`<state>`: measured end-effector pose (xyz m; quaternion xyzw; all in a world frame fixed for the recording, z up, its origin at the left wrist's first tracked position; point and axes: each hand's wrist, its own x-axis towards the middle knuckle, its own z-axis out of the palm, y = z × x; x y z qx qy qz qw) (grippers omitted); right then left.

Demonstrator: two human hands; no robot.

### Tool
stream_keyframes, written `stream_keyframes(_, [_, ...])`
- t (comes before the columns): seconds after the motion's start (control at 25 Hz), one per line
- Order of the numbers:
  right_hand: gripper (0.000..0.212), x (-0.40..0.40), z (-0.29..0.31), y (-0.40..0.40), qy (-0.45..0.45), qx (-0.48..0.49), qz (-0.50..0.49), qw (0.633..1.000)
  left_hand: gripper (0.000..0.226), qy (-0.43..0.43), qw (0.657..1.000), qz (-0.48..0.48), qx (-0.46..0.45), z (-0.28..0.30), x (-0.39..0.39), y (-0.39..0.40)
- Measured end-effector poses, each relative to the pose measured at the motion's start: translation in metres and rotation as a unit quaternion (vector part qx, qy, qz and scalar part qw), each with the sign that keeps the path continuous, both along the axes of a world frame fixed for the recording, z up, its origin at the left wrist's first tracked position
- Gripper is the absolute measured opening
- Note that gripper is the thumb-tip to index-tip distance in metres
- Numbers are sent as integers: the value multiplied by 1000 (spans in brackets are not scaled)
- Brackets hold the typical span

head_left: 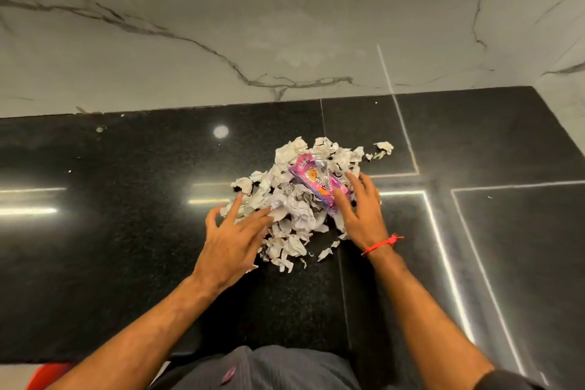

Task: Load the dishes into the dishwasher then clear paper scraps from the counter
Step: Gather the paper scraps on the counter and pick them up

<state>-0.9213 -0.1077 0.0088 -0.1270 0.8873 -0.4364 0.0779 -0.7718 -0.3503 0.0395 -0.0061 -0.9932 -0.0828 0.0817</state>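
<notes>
A heap of torn and crumpled white paper scraps (294, 209) lies on the black polished counter (126, 247). On top of the heap rests a pink and purple snack wrapper (316, 182). My left hand (234, 237) presses against the heap's left side with fingers spread. My right hand (364, 209), with a red thread on the wrist, lies against the heap's right side, its fingertips touching the wrapper. Neither hand has closed around anything. A few loose scraps (383, 147) sit apart at the far right of the heap.
A white marble wall (285, 25) with grey veins rises behind the counter. The glossy counter reflects ceiling light strips (443, 247). Something red (50, 374) shows below the counter's front edge at the bottom left.
</notes>
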Motion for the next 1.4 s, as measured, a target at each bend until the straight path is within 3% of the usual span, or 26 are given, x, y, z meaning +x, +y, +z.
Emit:
stream_keyframes(0.08, [77, 9, 11, -4, 62, 32, 25, 997, 38, 39, 998, 29, 45, 8, 7, -6])
stream_keyframes(0.16, [94, -3, 31, 2, 113, 107, 66, 986, 59, -4, 995, 68, 78, 21, 6, -7])
stream_keyframes(0.28, [129, -35, 57, 0, 30, 214, 162, 963, 122, -182, 969, 114, 125, 32, -11, 2])
stream_keyframes(0.4, [138, -53, 58, -23, -20, 304, 286, 909, 137, -246, 962, 78, 89, 22, -36, 21])
stream_keyframes(0.48, [132, -50, 49, -41, 7, 358, 349, 866, 128, -243, 964, 69, 80, 8, -46, 33])
stream_keyframes(0.56, [120, -44, 38, -51, 29, 384, 370, 845, 108, -219, 965, 87, 119, -6, -47, 39])
stream_keyframes(0.72, [78, -39, 31, -59, 57, 282, 350, 892, 76, -160, 967, 129, 150, -14, -53, 36])
stream_keyframes(0.88, [58, -35, 40, -70, 54, 154, 343, 925, 51, -124, 961, 103, 223, -1, -67, 36])
stream_keyframes(1.0, [46, -41, 55, -72, 82, 64, 309, 945, 48, -69, 954, 79, 282, 18, -72, 34])
stream_keyframes(1.2, [40, -43, 80, -74, 116, 7, 274, 955, 47, -12, 967, 57, 248, 43, -81, 17])
stream_keyframes(1.4, [40, -30, 97, -91, 111, -43, 249, 961, 51, 31, 936, 54, 347, 51, -75, 7])
